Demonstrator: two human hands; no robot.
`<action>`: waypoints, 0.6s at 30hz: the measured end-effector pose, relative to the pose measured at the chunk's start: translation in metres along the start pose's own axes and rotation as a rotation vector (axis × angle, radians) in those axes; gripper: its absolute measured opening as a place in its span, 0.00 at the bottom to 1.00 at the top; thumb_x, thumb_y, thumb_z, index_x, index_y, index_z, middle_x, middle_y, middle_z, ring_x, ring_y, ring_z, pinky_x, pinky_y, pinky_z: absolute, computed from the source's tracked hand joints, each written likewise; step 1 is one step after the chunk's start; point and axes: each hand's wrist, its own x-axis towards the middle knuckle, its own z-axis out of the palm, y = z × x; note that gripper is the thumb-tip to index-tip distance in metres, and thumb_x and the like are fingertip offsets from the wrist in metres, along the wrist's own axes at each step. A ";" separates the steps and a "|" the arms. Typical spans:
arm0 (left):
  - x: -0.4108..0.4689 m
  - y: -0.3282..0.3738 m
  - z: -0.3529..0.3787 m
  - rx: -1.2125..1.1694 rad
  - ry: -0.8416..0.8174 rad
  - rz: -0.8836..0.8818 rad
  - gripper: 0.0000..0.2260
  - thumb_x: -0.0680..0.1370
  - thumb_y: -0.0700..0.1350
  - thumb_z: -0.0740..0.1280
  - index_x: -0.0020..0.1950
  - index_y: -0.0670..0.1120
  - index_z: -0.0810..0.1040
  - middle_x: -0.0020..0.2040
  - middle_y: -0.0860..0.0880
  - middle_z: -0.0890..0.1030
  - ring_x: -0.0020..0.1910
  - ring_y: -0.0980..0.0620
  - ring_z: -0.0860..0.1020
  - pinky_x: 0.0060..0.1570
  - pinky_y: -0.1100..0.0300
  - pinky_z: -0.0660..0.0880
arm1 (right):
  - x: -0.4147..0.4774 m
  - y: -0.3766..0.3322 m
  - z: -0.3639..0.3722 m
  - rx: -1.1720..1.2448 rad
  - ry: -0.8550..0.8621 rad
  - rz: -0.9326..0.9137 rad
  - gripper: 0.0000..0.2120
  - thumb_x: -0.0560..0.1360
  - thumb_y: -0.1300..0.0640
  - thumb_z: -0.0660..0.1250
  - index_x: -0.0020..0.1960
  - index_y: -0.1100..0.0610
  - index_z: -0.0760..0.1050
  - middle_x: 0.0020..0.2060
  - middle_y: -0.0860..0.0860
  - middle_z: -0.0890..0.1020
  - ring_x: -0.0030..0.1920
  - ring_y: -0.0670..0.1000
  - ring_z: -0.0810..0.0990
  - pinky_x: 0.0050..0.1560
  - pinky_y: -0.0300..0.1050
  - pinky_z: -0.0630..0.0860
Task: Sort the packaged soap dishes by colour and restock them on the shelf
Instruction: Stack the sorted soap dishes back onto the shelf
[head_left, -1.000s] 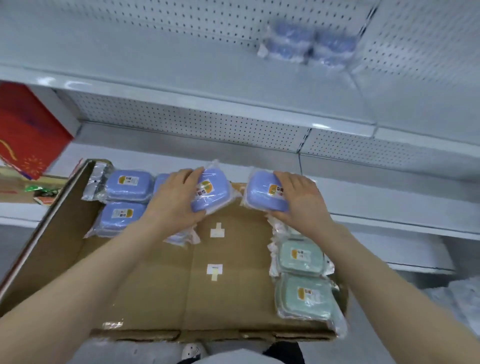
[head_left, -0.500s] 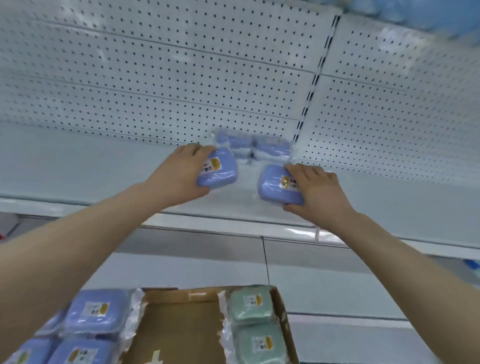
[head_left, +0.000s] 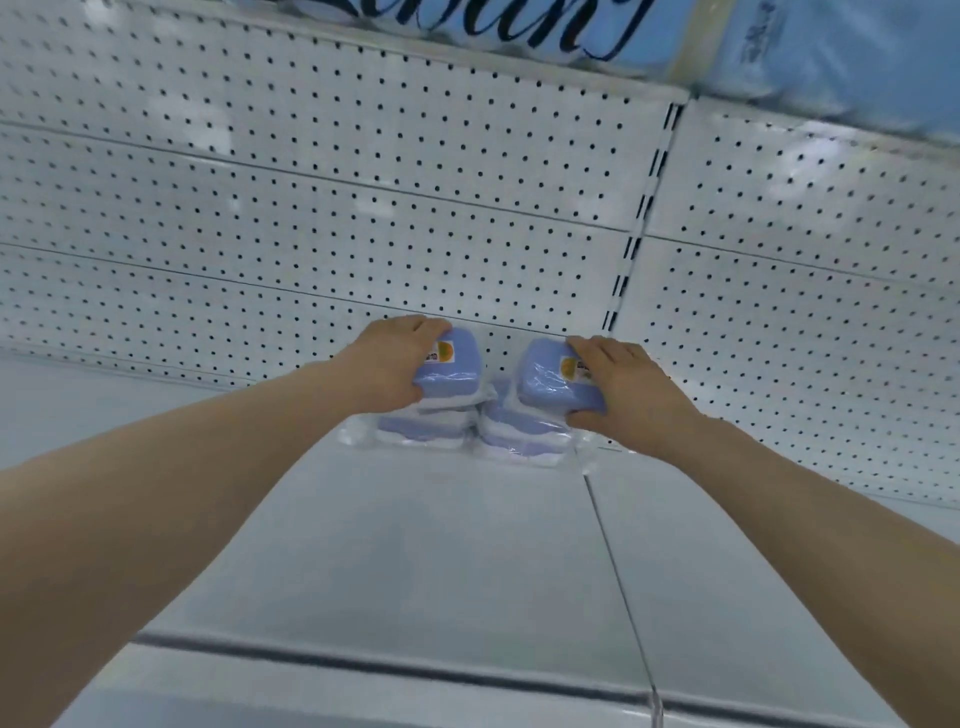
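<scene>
My left hand (head_left: 387, 364) grips a blue packaged soap dish (head_left: 453, 368) and sets it on top of another blue packaged dish (head_left: 422, 432) at the back of the white shelf (head_left: 426, 545). My right hand (head_left: 626, 395) grips a second blue packaged soap dish (head_left: 548, 378), held on top of a blue packaged dish (head_left: 519, 439) beside the first stack. Both stacks stand against the pegboard back wall. Orange labels show on the two top dishes.
White pegboard panels (head_left: 337, 197) back the shelf, with a slotted upright (head_left: 636, 228) between them. A light blue sign with dark lettering (head_left: 675, 36) hangs at the top. The shelf's front edge (head_left: 415, 670) runs across the bottom.
Both hands have carried the blue dishes from above the cardboard box up to the shelf and onto the two blue dishes there. The view has risen; the box is out of sight.
</scene>
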 end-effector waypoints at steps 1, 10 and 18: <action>0.010 -0.002 0.004 0.030 -0.001 0.004 0.33 0.74 0.41 0.69 0.76 0.46 0.59 0.71 0.47 0.69 0.67 0.46 0.69 0.64 0.57 0.65 | 0.009 0.004 0.006 0.014 -0.005 -0.004 0.41 0.71 0.47 0.73 0.78 0.53 0.57 0.72 0.52 0.66 0.69 0.58 0.65 0.67 0.55 0.67; 0.041 -0.029 0.059 0.214 0.040 0.130 0.24 0.79 0.37 0.62 0.74 0.48 0.63 0.70 0.48 0.67 0.69 0.47 0.64 0.68 0.53 0.61 | 0.049 0.016 0.072 0.176 0.005 -0.160 0.23 0.77 0.59 0.65 0.71 0.59 0.69 0.65 0.57 0.72 0.61 0.61 0.70 0.66 0.54 0.67; 0.037 -0.034 0.087 0.280 0.291 0.210 0.29 0.69 0.42 0.78 0.66 0.40 0.72 0.60 0.36 0.77 0.58 0.33 0.76 0.58 0.39 0.74 | 0.048 0.010 0.095 0.032 0.095 -0.092 0.26 0.80 0.57 0.51 0.78 0.57 0.58 0.74 0.57 0.64 0.71 0.66 0.61 0.70 0.62 0.64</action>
